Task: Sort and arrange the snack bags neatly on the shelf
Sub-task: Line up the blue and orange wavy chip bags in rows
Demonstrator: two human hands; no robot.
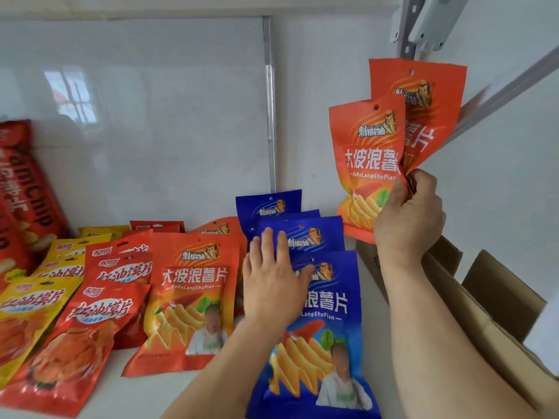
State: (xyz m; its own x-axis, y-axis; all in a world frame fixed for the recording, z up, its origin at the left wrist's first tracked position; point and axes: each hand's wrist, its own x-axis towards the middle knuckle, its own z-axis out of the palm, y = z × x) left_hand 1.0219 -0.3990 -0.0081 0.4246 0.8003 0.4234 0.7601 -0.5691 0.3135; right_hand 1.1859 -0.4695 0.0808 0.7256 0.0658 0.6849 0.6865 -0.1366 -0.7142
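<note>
Orange foil chip bags, upright, pinched in right hand above-right of orange row; left hand flat-fingered on blue bags.

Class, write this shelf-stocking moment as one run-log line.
left hand: flat on blue bags | right hand: holds two orange bags raised | shelf: rows partly sorted

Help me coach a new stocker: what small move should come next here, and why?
Probably lower the two orange bags in the right hand onto the matching orange stack. The left hand rests flat on the blue bags, so it is holding nothing.
</note>
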